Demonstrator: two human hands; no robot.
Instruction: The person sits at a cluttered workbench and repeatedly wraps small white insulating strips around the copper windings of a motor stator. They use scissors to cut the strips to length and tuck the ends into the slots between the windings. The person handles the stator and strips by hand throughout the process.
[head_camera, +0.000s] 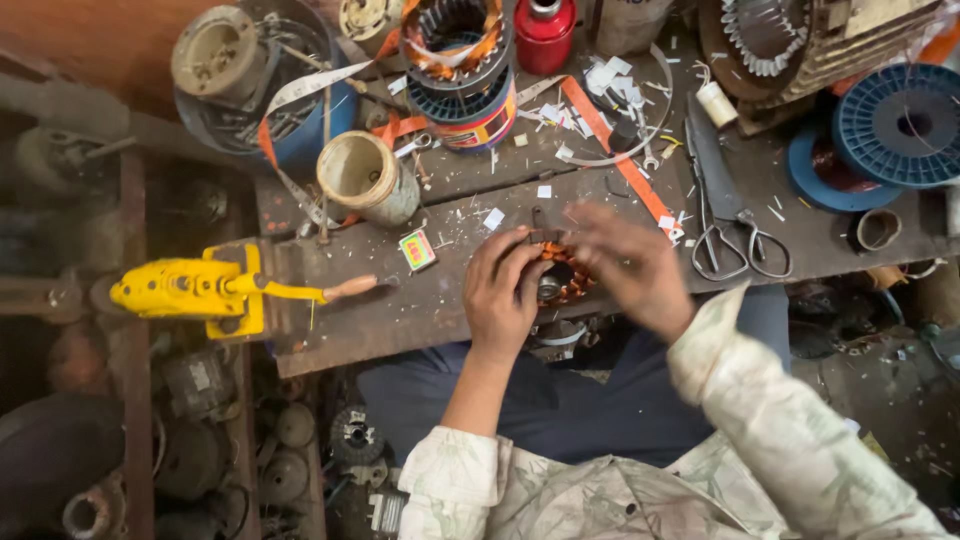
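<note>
Left hand grips the copper-wound stator; blurred right hand covers it, scissors nearby.

Wooden bench, scuffed and littered with paper scraps.
- Left edge: yellow winding machine, wooden-handled crank pointing inward.
- Near the front edge: small matchbox.
- Back left corner: blue tub of parts; cream jar on its side beside it.
- Back edge: red canister.
- Right half: scissors; blue plastic spools.
- Centre: orange strap running diagonally.
</note>
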